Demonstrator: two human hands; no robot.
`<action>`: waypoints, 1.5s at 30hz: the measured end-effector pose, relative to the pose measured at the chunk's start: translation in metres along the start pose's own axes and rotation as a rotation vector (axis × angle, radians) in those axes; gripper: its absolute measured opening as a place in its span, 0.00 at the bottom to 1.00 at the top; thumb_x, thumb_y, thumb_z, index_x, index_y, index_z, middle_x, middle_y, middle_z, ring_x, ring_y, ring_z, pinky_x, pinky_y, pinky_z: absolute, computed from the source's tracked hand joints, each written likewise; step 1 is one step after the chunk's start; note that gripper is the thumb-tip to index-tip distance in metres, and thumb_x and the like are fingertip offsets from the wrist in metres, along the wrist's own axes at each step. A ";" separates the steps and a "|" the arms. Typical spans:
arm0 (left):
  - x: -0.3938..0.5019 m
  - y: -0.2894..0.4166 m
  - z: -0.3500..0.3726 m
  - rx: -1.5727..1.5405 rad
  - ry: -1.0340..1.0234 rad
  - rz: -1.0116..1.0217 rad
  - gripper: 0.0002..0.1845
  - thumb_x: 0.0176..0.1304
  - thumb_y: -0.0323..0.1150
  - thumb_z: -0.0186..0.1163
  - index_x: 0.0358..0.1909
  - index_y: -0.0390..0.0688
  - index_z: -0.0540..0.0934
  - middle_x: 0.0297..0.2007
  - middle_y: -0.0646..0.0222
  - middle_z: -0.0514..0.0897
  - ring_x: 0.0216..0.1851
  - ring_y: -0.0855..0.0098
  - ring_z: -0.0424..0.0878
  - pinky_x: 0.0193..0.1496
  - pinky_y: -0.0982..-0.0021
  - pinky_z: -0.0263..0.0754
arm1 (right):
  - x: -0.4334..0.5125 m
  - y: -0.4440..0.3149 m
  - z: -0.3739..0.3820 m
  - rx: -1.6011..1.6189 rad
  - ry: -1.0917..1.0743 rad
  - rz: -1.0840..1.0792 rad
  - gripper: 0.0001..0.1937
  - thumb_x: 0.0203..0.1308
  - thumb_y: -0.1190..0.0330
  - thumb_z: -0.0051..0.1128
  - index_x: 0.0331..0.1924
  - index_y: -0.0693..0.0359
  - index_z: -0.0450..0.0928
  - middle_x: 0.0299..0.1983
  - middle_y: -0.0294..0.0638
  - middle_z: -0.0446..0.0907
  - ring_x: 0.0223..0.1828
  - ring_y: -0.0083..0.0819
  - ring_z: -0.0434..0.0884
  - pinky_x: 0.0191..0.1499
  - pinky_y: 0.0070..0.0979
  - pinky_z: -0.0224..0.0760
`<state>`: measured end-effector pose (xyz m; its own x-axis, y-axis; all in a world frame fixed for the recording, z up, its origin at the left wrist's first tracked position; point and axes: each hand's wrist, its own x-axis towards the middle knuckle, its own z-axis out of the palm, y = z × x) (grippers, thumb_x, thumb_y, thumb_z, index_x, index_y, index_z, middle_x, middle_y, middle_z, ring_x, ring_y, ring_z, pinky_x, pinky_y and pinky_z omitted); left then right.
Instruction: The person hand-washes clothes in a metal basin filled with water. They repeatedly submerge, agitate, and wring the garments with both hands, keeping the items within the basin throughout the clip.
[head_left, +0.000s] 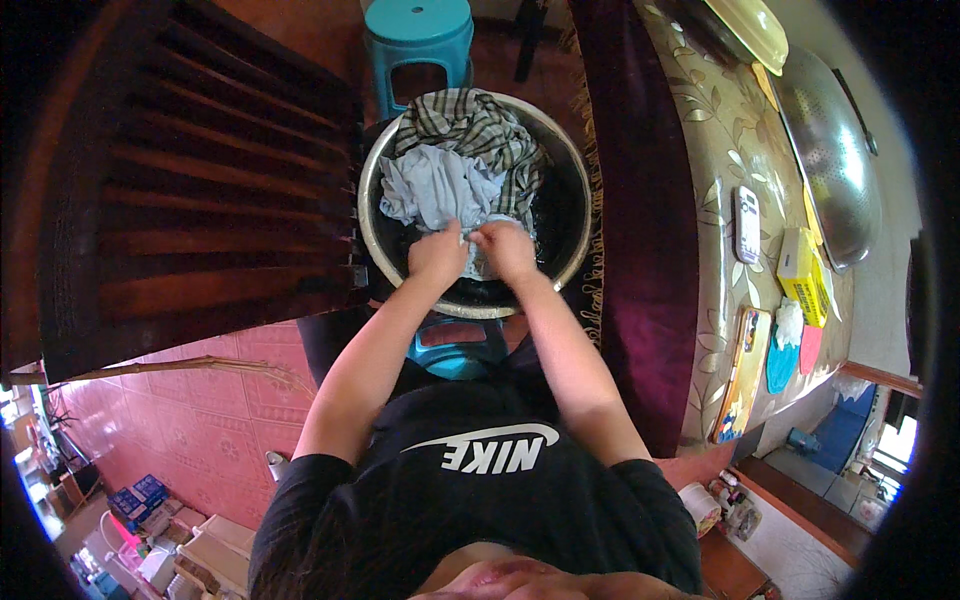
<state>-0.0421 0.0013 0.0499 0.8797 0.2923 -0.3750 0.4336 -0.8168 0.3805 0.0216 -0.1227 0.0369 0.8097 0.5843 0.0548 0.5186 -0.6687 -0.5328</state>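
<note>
A round metal basin (574, 150) stands in front of me with wet cloth in it. Bunched in its middle is a light grey-white cloth (442, 182), probably a garment. Behind and to the right of that lies a dark checked cloth (469, 120). My left hand (439, 253) grips the light cloth near the basin's front, thumb pointing away from me. Close beside it, my right hand (507, 247) pinches the same cloth with curled fingers. A part of the light cloth hangs between and below both hands. Dark liquid seems to fill the basin's bottom.
A blue plastic stool (417, 30) stands beyond the basin; another blue stool (461, 358) is at its near side. A slatted wooden panel (225, 187) rises on the left. The table (705, 150) on the right bears phones (746, 225), a yellow box (802, 277) and a metal colander (832, 157).
</note>
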 end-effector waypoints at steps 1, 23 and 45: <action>0.002 0.004 0.007 0.036 -0.028 -0.051 0.16 0.54 0.42 0.50 0.42 0.46 0.70 0.31 0.50 0.78 0.34 0.54 0.78 0.35 0.55 0.70 | -0.004 0.001 0.014 -0.080 0.000 -0.030 0.11 0.47 0.60 0.52 0.21 0.58 0.77 0.24 0.44 0.76 0.31 0.40 0.75 0.34 0.35 0.67; -0.021 0.030 -0.010 -0.419 0.369 0.068 0.15 0.56 0.46 0.48 0.31 0.46 0.76 0.23 0.54 0.78 0.29 0.51 0.76 0.30 0.56 0.69 | -0.019 -0.040 0.019 1.532 0.170 0.784 0.20 0.60 0.52 0.41 0.28 0.61 0.73 0.26 0.34 0.72 0.26 0.23 0.68 0.31 0.23 0.62; 0.008 0.002 0.013 -0.073 0.129 0.030 0.13 0.58 0.37 0.47 0.30 0.37 0.74 0.32 0.55 0.78 0.32 0.57 0.78 0.32 0.62 0.71 | 0.002 0.013 0.036 -0.067 -0.108 0.212 0.13 0.54 0.61 0.48 0.26 0.62 0.75 0.23 0.48 0.77 0.27 0.40 0.76 0.31 0.32 0.68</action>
<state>-0.0369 -0.0044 0.0361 0.9081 0.3339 -0.2527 0.4159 -0.7889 0.4524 0.0196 -0.1138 -0.0001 0.8703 0.4708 -0.1444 0.3602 -0.8085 -0.4654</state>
